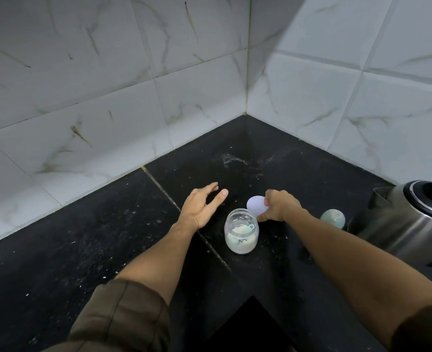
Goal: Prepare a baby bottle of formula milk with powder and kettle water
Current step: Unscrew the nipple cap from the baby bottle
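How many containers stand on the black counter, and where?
3. The open jar of powder stands in the middle, the baby bottle to its right, and the kettle at the right edge, partly cut off. Others may be outside the picture.

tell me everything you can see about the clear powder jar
The jar is small, round and clear, glass or plastic, standing upright on the black counter with its mouth open. White powder fills roughly its lower half and dusts the walls, and a pale scoop lies in the powder. Its pale lid is off, pinched in the right hand just behind the rim; whether that hand touches the jar is unclear. The left hand is apart from it.
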